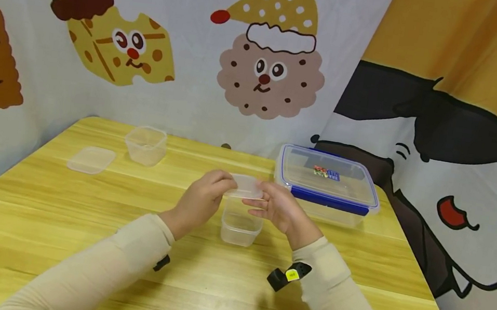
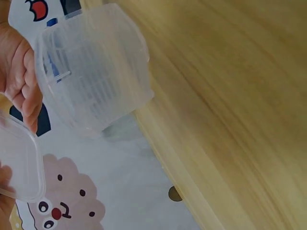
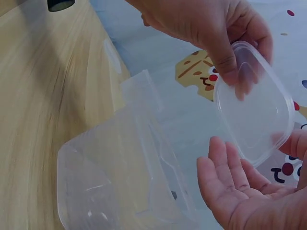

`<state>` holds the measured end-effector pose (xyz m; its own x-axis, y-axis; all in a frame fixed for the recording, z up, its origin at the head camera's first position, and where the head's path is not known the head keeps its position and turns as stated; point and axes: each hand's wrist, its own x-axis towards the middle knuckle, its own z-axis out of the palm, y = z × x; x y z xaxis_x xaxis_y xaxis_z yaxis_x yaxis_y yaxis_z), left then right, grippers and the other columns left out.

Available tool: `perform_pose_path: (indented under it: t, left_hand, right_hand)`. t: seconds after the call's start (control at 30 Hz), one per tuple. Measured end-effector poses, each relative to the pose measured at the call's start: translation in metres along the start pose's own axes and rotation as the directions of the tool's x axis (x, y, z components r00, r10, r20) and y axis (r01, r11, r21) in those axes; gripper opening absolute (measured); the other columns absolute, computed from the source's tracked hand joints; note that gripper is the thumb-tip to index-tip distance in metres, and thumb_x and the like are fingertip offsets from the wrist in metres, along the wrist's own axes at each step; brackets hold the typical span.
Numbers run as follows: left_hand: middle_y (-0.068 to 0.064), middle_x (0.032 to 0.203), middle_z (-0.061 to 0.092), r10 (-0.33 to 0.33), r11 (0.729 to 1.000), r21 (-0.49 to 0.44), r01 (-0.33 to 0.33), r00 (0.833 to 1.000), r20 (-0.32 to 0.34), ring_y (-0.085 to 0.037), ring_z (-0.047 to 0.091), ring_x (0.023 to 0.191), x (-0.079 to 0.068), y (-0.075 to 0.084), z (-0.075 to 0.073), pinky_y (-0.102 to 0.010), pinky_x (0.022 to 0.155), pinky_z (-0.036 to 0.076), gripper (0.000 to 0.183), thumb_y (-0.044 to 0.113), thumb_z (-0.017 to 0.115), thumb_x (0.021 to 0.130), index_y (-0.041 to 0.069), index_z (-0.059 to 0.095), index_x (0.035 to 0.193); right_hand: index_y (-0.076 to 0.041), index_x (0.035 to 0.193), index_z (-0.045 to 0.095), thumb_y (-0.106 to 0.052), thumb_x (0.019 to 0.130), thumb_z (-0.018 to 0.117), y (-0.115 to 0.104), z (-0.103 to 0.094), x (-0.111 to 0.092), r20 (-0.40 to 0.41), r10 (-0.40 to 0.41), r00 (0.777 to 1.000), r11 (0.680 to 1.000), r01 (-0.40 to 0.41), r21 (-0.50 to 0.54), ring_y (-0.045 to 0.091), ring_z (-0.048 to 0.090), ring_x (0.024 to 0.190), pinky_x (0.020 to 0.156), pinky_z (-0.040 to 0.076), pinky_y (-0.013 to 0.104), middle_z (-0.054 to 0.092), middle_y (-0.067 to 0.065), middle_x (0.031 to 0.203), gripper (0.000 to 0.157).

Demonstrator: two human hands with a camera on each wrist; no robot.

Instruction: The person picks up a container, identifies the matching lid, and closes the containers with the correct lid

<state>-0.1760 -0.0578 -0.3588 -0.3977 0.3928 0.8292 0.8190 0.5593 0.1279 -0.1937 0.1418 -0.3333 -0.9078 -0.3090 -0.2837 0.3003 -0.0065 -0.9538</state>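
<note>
A clear plastic lid (image 1: pixel 245 187) with rounded corners is held up between both hands, over a small clear plastic container (image 1: pixel 240 230) that stands without a cover on the table. My left hand (image 1: pixel 204 196) pinches one side of the lid, its thumb flat on the face in the right wrist view and fingers behind. At the opposite edge, my right hand (image 1: pixel 286 209) holds the lid by thumb and index finger, the other fingers stretched out below it. From the right wrist, the lid (image 3: pixel 254 105) appears tilted, with the container (image 3: pixel 120 177) beneath and left of it.
Toward the back left of the wooden table (image 1: pixel 54 234) stand another small clear container (image 1: pixel 146 147) and, beside it, a flat lid (image 1: pixel 91 160). A large clear box (image 1: pixel 327 181) with blue clips sits at the back right. A printed curtain (image 1: pixel 188 110) hangs behind the table.
</note>
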Motion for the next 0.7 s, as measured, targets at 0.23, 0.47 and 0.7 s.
perform_pose_path:
  t: [0.23, 0.47, 0.7]
  left_hand:
    - [-0.012, 0.097, 0.062, 0.033, 0.999, 0.020, -0.034, 0.999, 0.015, -0.028, 0.063, 0.092, -0.004, 0.001, 0.004, -0.031, 0.082, 0.056, 0.033, -0.025, 0.067, 0.072, 0.000, 0.064, 0.093]
    - [-0.012, 0.096, 0.061, 0.083, 0.997, 0.002, -0.083, 0.997, 0.007, -0.027, 0.063, 0.091, -0.009, -0.001, 0.009, -0.029, 0.083, 0.056, 0.032, -0.026, 0.065, 0.071, -0.001, 0.063, 0.090]
    - [-0.018, 0.105, 0.060, 0.041, 0.999, 0.016, -0.042, 0.999, 0.008, -0.034, 0.061, 0.100, -0.012, -0.003, 0.010, -0.036, 0.087, 0.055, 0.039, -0.028, 0.068, 0.066, -0.001, 0.062, 0.093]
  right_hand:
    - [0.002, 0.124, 0.048, -0.015, 0.101, 0.043, 0.004, -0.002, 0.000, 0.001, -0.002, 1.000, 0.998, 0.002, 0.056, 0.011, 0.066, 0.077, 0.074, 0.058, 0.029, 0.066, -0.004, 0.086, 0.029]
    - [-0.004, 0.111, 0.050, -0.011, 0.100, 0.042, 0.007, -0.001, 0.003, -0.011, 0.014, 1.000, 0.995, -0.012, 0.102, 0.009, 0.064, 0.069, 0.066, 0.055, 0.022, 0.065, -0.004, 0.078, 0.015]
    - [-0.002, 0.114, 0.050, -0.009, 0.100, 0.041, 0.010, 0.000, 0.004, -0.004, -0.004, 1.000, 0.990, 0.004, 0.139, 0.009, 0.063, 0.071, 0.067, 0.055, 0.022, 0.065, -0.004, 0.079, 0.018]
